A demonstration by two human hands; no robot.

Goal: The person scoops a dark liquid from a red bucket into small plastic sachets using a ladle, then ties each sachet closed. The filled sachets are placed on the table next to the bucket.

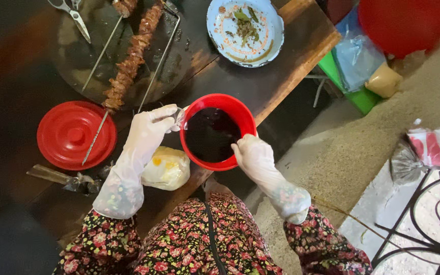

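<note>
Gloved, the left hand (151,127) pinched the rim of the red bowl (217,131) at its nine o'clock, fingers closed on the edge together with a scrap of clear plastic. At the bowl's four o'clock the right hand (253,155), gloved too, curled half-shut with its thumb hooked over the rim. Dark liquid nearly filled the bowl, which sat at the edge of the wooden table (281,66).

Judging by that, part of the work was done: a loaded meat skewer (128,61) already lay on the dark tray (77,56) at eleven o'clock, with bare skewers beside it, while the liquid was still unused. A red lid (76,135) lay at nine o'clock, and a used blue plate (245,31) at twelve.

A yellowish lump in a clear bag (166,168) lay at seven o'clock. Off the table, a blue plastic bag (355,56) and a tan packet (383,80) rested at two o'clock.
</note>
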